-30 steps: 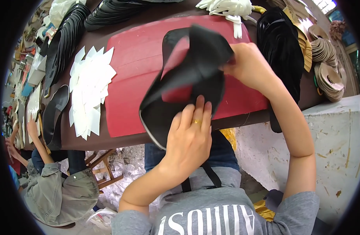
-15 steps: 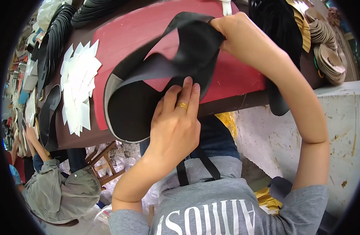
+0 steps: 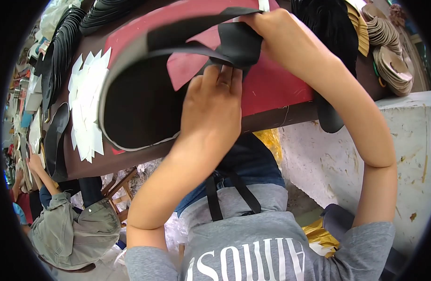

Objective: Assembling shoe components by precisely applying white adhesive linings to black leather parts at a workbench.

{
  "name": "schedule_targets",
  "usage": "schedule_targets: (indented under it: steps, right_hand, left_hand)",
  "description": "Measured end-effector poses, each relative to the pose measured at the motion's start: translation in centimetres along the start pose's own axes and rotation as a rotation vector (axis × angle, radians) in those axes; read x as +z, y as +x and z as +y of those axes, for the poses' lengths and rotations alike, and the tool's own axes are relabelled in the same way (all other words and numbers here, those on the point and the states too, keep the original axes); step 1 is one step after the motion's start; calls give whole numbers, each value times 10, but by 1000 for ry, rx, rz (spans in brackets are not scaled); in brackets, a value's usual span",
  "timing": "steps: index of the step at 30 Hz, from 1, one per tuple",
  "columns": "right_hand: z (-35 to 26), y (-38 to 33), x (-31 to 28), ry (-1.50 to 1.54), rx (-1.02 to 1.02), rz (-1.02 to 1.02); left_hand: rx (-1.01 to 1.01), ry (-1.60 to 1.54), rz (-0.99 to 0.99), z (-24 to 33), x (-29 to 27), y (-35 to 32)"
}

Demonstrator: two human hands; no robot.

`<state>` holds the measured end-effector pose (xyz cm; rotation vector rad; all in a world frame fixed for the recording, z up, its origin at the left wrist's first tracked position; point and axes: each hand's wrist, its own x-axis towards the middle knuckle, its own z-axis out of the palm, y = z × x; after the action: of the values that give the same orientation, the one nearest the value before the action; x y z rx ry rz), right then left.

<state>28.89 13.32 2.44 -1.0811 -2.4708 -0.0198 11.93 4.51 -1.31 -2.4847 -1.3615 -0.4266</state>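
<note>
A large, curved black shoe-upper piece point(image 3: 140, 103) with a pale edge is bent into a loop above the red mat point(image 3: 283, 86). My right hand point(image 3: 267, 30) pinches its far right end, fingers closed. My left hand point(image 3: 211, 100) is closed on the near side of the same piece. Its fingertips are tucked under a black fold and partly hidden. Through gaps in the loop the red mat shows. A fan of white pointed pieces point(image 3: 88, 105) lies left of the loop. Just behind my right hand stands a small white object point(image 3: 263, 4), mostly cut off.
Stacked black pieces point(image 3: 61, 44) line the table's left side, and more black pieces point(image 3: 325, 28) hang at the right. Beige curved pieces point(image 3: 391, 61) are piled at far right, above a stained white block point(image 3: 365, 154). Another person point(image 3: 75, 225) works at lower left.
The black shoe-upper piece has swung left and up, its loop widening. My left hand has moved up slightly and its fingers have curled under the fold. My right hand has shifted slightly left.
</note>
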Motion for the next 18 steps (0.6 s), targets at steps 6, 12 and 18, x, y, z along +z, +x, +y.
schedule_targets:
  steps: [6,12,18]
  right_hand:
    - [-1,-22,19,-64,192,130]
    - [-13,-6,15,-530,-220,202]
    - [-3,-3,-6,-346,4,102]
  left_hand:
    - [-98,-66,69,15,15,7]
    - [-84,40,46,3,36,20]
    - [-135,224,42,26,36,25]
